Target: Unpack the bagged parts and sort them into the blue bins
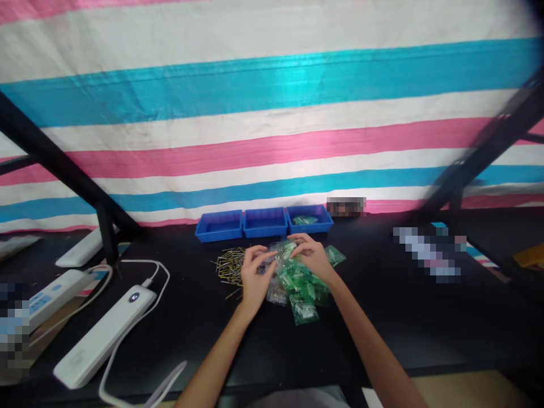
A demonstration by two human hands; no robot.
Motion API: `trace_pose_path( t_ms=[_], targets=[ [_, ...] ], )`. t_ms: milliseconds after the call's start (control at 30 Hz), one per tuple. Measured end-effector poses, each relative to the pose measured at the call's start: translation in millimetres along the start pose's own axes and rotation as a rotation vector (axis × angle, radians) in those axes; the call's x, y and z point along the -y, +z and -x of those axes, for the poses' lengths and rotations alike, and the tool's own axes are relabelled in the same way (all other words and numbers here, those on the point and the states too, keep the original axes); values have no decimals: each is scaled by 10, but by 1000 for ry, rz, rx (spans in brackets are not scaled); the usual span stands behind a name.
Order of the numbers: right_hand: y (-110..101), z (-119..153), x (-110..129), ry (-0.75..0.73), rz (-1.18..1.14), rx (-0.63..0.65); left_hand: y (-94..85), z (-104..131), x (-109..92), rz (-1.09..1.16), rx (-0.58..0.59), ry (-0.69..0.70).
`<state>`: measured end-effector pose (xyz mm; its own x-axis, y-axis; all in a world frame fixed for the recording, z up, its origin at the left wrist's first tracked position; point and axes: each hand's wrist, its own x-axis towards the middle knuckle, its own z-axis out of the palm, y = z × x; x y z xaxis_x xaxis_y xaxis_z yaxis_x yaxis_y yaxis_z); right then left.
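Curling over a clear bag [280, 254], the left hand [254, 279] and the right hand [313, 258] are near each other; whether they pinch it, I cannot tell. Green bags [304, 288] lie on the table [187, 317], near pins [228, 266], in front of blue trays [219, 233].

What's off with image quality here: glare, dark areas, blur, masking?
Head view: glare on the striped sheet, upper blue band; upper-right corner dark. Head view: green packets soft, fine detail unreadable. Head view: pixelated blocks at far left, at right and beside the rightmost blue tray.
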<state>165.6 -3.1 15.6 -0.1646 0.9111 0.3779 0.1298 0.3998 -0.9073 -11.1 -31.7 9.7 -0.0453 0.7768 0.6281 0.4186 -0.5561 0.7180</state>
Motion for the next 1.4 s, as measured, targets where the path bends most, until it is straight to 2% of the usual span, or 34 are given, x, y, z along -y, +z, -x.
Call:
trace_pose_path(
  t_ms=[267,600,700,900,1000,1100,1200,1267,1400],
  targets=[
    [31,7,52,45,24,-13,1,-13,-9,-8,-7,-15],
    [83,11,-6,247,-33,49,-4,-26,-46,13,-25,-80],
    [7,-5,-45,289,-4,-51,-12,-22,-57,25,-10,-96],
    [-270,-56,-197,397,6,-384,-20,-17,-85,33,18,-91],
    [-394,-56,-239,436,-8,-503,-14,-13,-104,36,29,-80],
    [-495,-28,-263,461,-3,-549,-9,-8,-114,32,45,-72],
    [-565,1,-288,485,-1,-528,-6,-3,-114,29,60,-69],
    [-587,2,-299,481,-10,-505,-2,1,-114,31,68,-68],
    [-577,-39,-298,451,-60,-553,14,6,-119,45,83,-63]
  ],
)
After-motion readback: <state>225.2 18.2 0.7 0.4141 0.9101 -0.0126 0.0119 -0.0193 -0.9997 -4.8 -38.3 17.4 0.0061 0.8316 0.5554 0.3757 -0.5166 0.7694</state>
